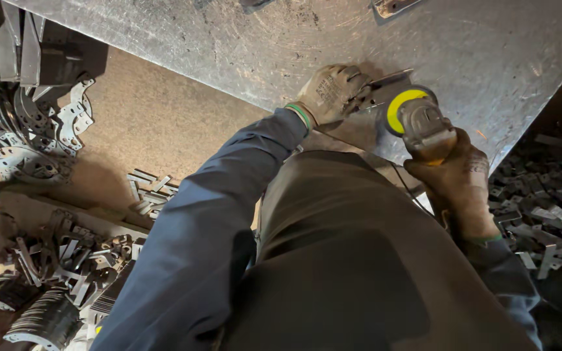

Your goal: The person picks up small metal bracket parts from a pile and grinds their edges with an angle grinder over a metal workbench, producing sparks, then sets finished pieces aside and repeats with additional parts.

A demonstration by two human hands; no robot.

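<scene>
I stand over a scratched steel worktable (242, 45). My left hand (330, 92), in a worn tan glove, presses a small flat metal piece (385, 80) down on the table top. My right hand (458, 181), also gloved, grips the body of an angle grinder (419, 123) with a yellow ring around its head. The grinder's head sits right against the metal piece beside my left fingers. A few sparks show to the right of the tool.
Stacks of cut metal brackets and curved plates (27, 130) lie on the floor at left, with more loose parts (66, 260) lower left. A heap of dark metal offcuts (548, 201) fills the floor at right. Small strips (151, 192) lie near the table edge.
</scene>
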